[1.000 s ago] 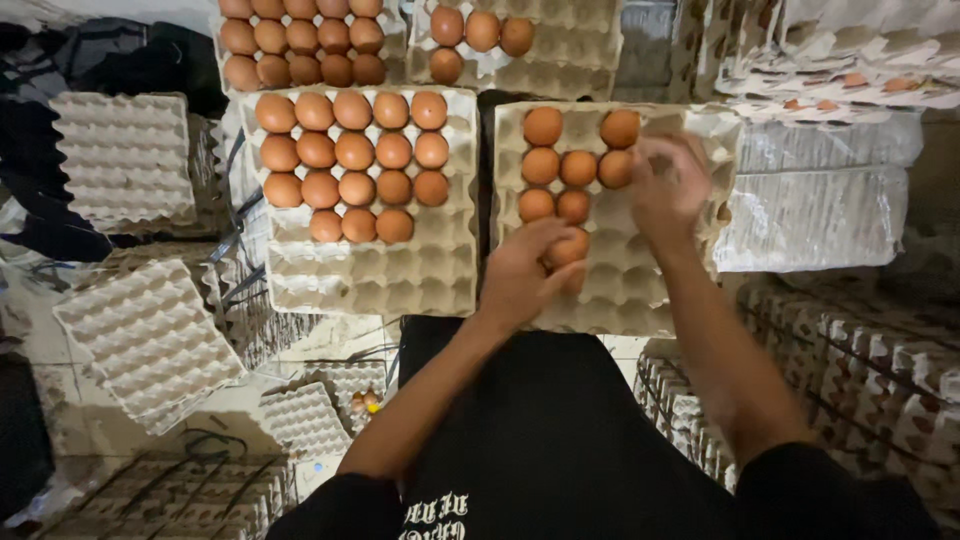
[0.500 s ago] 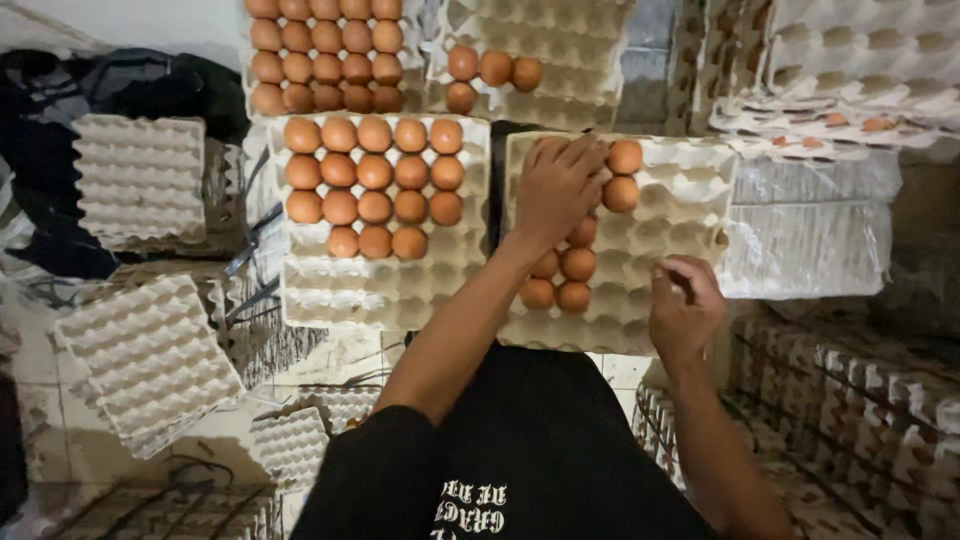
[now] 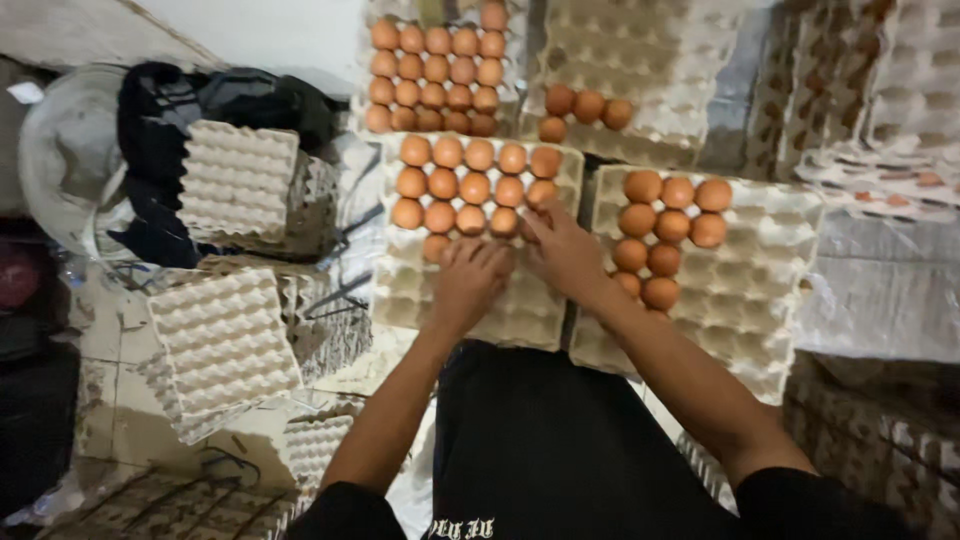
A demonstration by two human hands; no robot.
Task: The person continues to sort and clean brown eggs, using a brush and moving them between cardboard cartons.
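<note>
Far left: a clear plastic tub (image 3: pixel 62 165) sits by a dark cloth (image 3: pixel 170 150) on the floor.
Empty trays: one stack of grey pulp trays (image 3: pixel 238 185) lies upside-down near the cloth; a second stack (image 3: pixel 222 340) lies below it, tilted; more trays show at the bottom edge.
Centre tray (image 3: pixel 470 300): holds brown eggs (image 3: pixel 470 185) in its upper rows, three full rows and the start of a fourth; the lower cups are bare.
Left hand (image 3: pixel 468 280): lies palm down on the centre tray, fingers curled over the fourth row, just beside a lone egg (image 3: pixel 436 246). Whether it grips an egg I cannot tell; the fingers hide what is under them.
Right hand (image 3: pixel 562 250): reaches across from the right, resting on the right edge of the centre tray, fingertips touching the end eggs of the third row. Fingers loosely bent; any egg in the palm is hidden, so its grip cannot be told.
Right tray (image 3: pixel 760 290): carries a small cluster of eggs (image 3: pixel 668 228) at its upper left; the remaining cups are bare.
Top: one tray nearly full (image 3: pixel 435 65), another (image 3: pixel 640 60) with four eggs.
Far right: stacks of trays (image 3: pixel 880 110) and a pale sheet (image 3: pixel 885 290).
Bottom: the person's black shirt (image 3: pixel 560 450).
</note>
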